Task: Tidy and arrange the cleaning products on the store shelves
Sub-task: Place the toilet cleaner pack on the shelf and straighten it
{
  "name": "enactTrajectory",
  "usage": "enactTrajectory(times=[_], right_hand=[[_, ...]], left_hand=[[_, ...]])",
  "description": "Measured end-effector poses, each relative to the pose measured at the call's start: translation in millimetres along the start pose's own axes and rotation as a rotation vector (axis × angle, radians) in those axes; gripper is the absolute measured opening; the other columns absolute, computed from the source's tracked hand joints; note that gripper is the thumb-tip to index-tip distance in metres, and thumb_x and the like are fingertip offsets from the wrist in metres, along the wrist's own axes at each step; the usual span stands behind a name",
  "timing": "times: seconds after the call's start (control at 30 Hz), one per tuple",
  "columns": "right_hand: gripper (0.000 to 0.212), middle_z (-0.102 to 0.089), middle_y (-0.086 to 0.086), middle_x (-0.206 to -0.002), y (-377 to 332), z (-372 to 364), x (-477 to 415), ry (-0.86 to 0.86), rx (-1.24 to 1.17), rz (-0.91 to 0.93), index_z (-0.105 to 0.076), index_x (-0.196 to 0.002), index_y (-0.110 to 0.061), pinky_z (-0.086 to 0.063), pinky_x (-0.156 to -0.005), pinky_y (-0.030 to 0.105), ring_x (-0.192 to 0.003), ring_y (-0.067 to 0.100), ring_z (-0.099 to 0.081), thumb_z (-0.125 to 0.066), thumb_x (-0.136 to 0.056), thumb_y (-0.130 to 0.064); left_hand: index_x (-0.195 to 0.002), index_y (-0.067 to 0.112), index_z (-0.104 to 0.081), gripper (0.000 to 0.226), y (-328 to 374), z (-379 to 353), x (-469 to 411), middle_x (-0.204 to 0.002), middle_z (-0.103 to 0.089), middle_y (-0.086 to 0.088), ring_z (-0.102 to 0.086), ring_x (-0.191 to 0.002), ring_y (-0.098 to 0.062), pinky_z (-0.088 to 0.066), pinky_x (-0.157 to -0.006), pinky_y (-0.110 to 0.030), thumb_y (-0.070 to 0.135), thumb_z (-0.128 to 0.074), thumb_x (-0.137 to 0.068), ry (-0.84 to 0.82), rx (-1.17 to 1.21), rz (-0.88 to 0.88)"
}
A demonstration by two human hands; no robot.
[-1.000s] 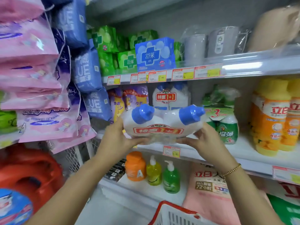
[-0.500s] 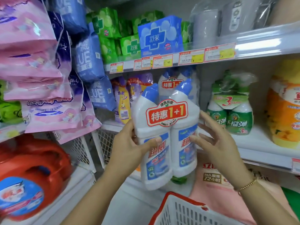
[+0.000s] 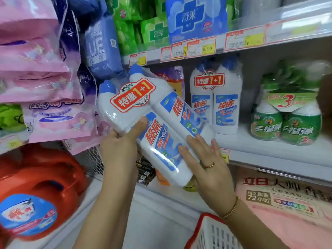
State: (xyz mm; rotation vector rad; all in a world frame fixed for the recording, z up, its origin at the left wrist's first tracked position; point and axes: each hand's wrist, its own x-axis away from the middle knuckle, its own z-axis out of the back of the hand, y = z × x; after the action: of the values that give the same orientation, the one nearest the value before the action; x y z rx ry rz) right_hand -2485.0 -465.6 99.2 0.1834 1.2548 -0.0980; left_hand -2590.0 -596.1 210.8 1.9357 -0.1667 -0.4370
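Head camera looks down on a shrink-wrapped twin-pack of cleaner bottles [image 3: 158, 135] held in the air before the shelving. The pack is tilted, with its blue caps [image 3: 107, 87] up and away from the left hand [image 3: 120, 151] and its bases low, against the right hand [image 3: 210, 169]. The left hand grips the pack at mid-body, its thumb [image 3: 141, 124] curled across the front just below the red 1+1 sticker [image 3: 133, 97]. The right hand lies flat, its straight fingers [image 3: 197, 142] resting on the lower labels, clasping nothing.

Just beyond the right hand's fingertips runs the white shelf [image 3: 260, 146], where a second twin-pack [image 3: 215, 99] stands upright, apart from the held one. Further right of that hand on the same shelf stands a bundle of green spray bottles [image 3: 287, 121]. Below the right wrist sits the red rim of a white basket [image 3: 212, 232]. Left of the left forearm lies a red detergent jug [image 3: 39, 186], and above that hand hang pink packs [image 3: 36, 69].
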Motion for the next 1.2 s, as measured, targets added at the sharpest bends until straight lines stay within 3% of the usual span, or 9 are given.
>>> enactTrajectory(times=[0.1, 0.23, 0.37, 0.53, 0.63, 0.83, 1.03, 1.13, 1.2], right_hand=[[0.064, -0.052, 0.016, -0.136, 0.6, 11.3, -16.2, 0.08, 0.038, 0.112, -0.043, -0.137, -0.014, -0.045, -0.103, 0.045, -0.125, 0.032, -0.052, -0.075, -0.082, -0.01], [0.037, -0.061, 0.007, -0.126, -1.6, 25.7, -30.4, 0.171, -0.114, 0.049, -0.051, -0.128, -0.014, -0.054, -0.09, 0.035, -0.113, 0.019, -0.063, -0.061, -0.095, -0.024], [0.057, -0.06, -0.037, -0.111, -10.7, 42.0, -42.4, 0.156, -0.603, -0.463, -0.052, -0.121, -0.052, -0.045, -0.077, 0.003, -0.089, -0.01, -0.061, -0.074, -0.069, -0.043], [0.045, -0.072, 0.003, -0.106, -8.4, 38.0, -44.9, 0.208, -1.469, -1.051, -0.063, -0.11, -0.018, -0.055, -0.084, 0.029, -0.1, 0.017, -0.067, -0.077, -0.067, -0.021], [0.081, -0.066, 0.013, -0.119, -0.1, 27.0, -33.5, 0.141, -1.801, -1.285, -0.059, -0.123, -0.009, -0.052, -0.093, 0.041, -0.11, 0.028, -0.064, -0.089, -0.052, -0.034], [0.081, -0.065, 0.012, -0.122, 9.8, 13.1, -11.9, 0.191, -2.069, -1.473, -0.071, -0.111, -0.019, -0.047, -0.094, 0.051, -0.111, 0.026, -0.063, -0.097, -0.035, -0.029], [0.09, -0.056, 0.013, -0.134, 25.9, 16.2, -20.7, 0.066, -2.117, -1.383, -0.048, -0.137, -0.011, -0.039, -0.105, 0.049, -0.125, 0.026, -0.053, -0.088, -0.06, -0.036], [0.067, -0.062, 0.006, -0.128, 23.9, 35.0, -35.5, -0.046, -1.613, -1.206, -0.05, -0.132, -0.016, -0.048, -0.097, 0.048, -0.117, 0.021, -0.059, -0.068, -0.075, -0.046], [0.075, -0.054, -0.008, -0.137, 13.0, 53.2, -45.3, -0.115, -1.134, -0.972, -0.04, -0.137, -0.033, -0.052, -0.088, 0.023, -0.117, 0.001, -0.056, -0.067, -0.069, -0.049]], left_hand=[[-0.097, 0.012, -0.066, 0.021, 12.6, 2.2, 2.3, -0.092, -0.075, -0.008, -0.073, -0.082, -0.025, -0.058, -0.071, -0.042, 0.021, -0.074, -0.08, -0.043, -0.004, -0.015], [-0.099, 0.017, -0.068, 0.019, 26.0, 2.4, 15.5, -0.097, -0.075, -0.006, -0.072, -0.088, -0.025, -0.059, -0.069, -0.035, 0.03, -0.065, -0.086, -0.162, -0.033, -0.133], [-0.117, 0.023, -0.061, 0.04, 31.7, -2.1, 17.6, -0.098, -0.074, 0.004, -0.071, -0.09, -0.013, -0.057, -0.074, -0.025, 0.033, -0.058, -0.078, -0.311, 0.075, -0.183], [-0.092, 0.015, -0.063, 0.013, 18.5, 1.7, 7.7, -0.064, -0.069, 0.012, -0.062, -0.058, 0.003, -0.049, -0.054, -0.011, 0.004, -0.062, -0.086, -0.284, -0.108, -0.1], [-0.079, 0.013, -0.056, 0.014, 12.5, 19.1, -8.1, -0.066, -0.07, 0.001, -0.065, -0.055, -0.008, -0.052, -0.056, -0.023, 0.005, -0.067, -0.081, -0.282, -0.072, 0.08], [-0.1, 0.01, -0.066, 0.081, 5.5, 30.4, -19.1, -0.1, -0.073, -0.018, -0.072, -0.088, -0.031, -0.059, -0.063, -0.037, 0.033, -0.098, -0.029, -0.577, 0.078, 0.322], [-0.128, -0.002, -0.055, 0.066, -4.2, 9.9, -2.0, -0.095, -0.074, -0.012, -0.073, -0.079, -0.021, -0.058, -0.059, -0.034, 0.009, -0.075, -0.066, -0.398, 0.092, 0.201], [-0.131, 0.002, -0.053, 0.063, -3.0, 2.2, 4.2, -0.096, -0.073, -0.008, -0.073, -0.078, -0.017, -0.058, -0.057, -0.031, 0.013, -0.064, -0.069, -0.355, 0.151, 0.138], [-0.128, 0.005, -0.055, 0.062, 2.7, -2.7, 10.0, -0.092, -0.073, -0.005, -0.072, -0.073, -0.015, -0.057, -0.054, -0.029, 0.014, -0.065, -0.068, -0.334, 0.145, 0.068]])
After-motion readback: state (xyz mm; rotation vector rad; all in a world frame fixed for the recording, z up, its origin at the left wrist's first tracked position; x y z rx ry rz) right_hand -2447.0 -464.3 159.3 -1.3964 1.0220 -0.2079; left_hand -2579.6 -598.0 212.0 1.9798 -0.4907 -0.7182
